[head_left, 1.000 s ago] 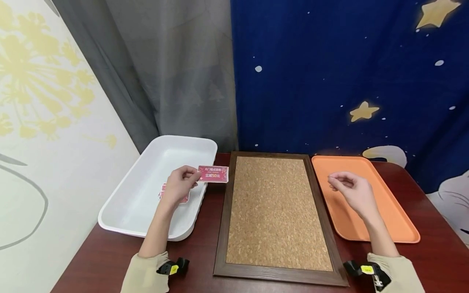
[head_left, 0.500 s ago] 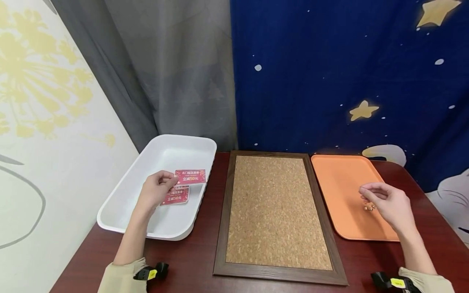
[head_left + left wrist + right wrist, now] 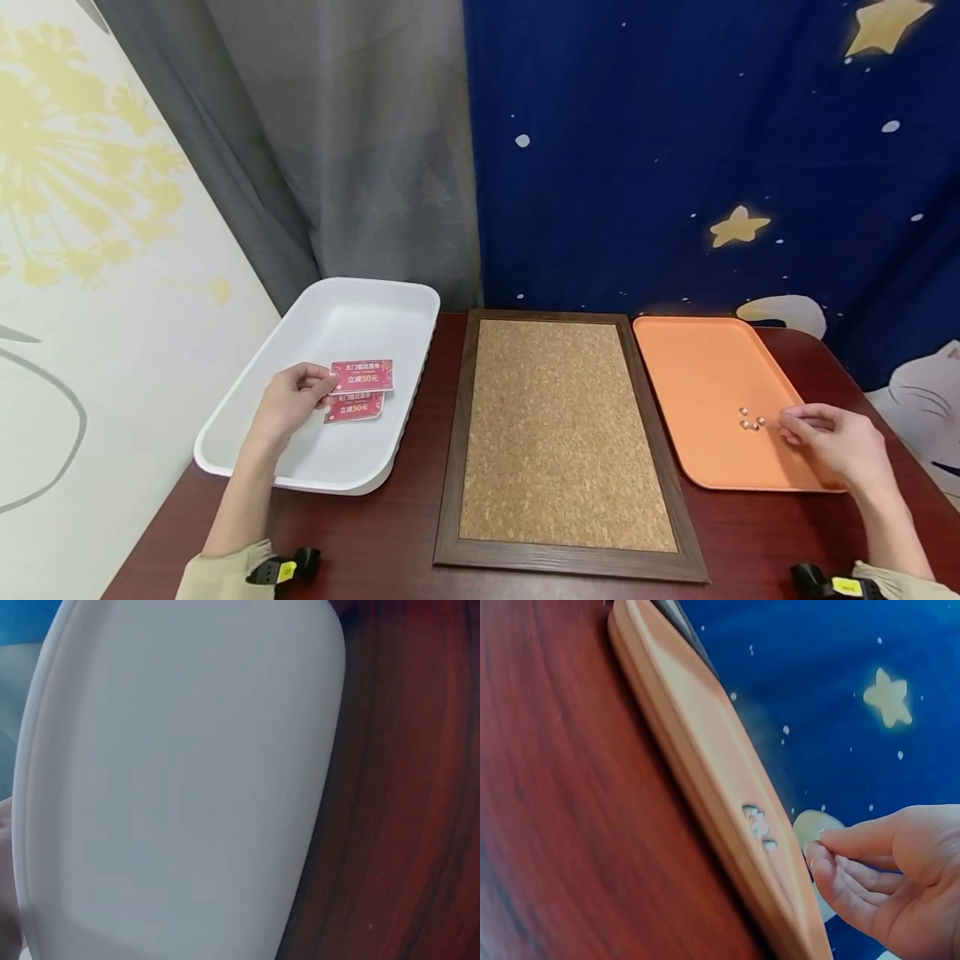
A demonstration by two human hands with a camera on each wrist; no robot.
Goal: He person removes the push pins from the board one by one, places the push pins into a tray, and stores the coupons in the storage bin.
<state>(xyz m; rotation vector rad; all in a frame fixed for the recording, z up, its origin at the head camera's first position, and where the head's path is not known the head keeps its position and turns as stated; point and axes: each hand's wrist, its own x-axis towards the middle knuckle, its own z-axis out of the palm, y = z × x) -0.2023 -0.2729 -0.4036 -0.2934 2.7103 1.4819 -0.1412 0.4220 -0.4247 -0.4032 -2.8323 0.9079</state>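
A red coupon (image 3: 362, 377) is pinched by its left end between the thumb and fingers of my left hand (image 3: 288, 402), low inside the white tub (image 3: 360, 287). Beneath it, partly covered, another red coupon (image 3: 354, 407) lies in the tub. Over the right side of the orange tray (image 3: 697, 358) is my right hand (image 3: 840, 437), its fingers bent and the thumb tip close to the index finger. Whether anything tiny is between these fingertips I cannot tell. Several small shiny pins (image 3: 755, 426) lie on the tray just left of the fingertips.
A cork board (image 3: 562, 433) in a dark wooden frame lies between the tub and the tray on the reddish table (image 3: 390, 533). Behind stand a grey curtain (image 3: 390, 150) and a blue curtain (image 3: 637, 150); a pale wall (image 3: 90, 350) is at the left.
My left hand has carried the coupon leftward and down over the other coupon in the tub. My right hand has moved right and nearer to me, uncovering the pins on the tray.
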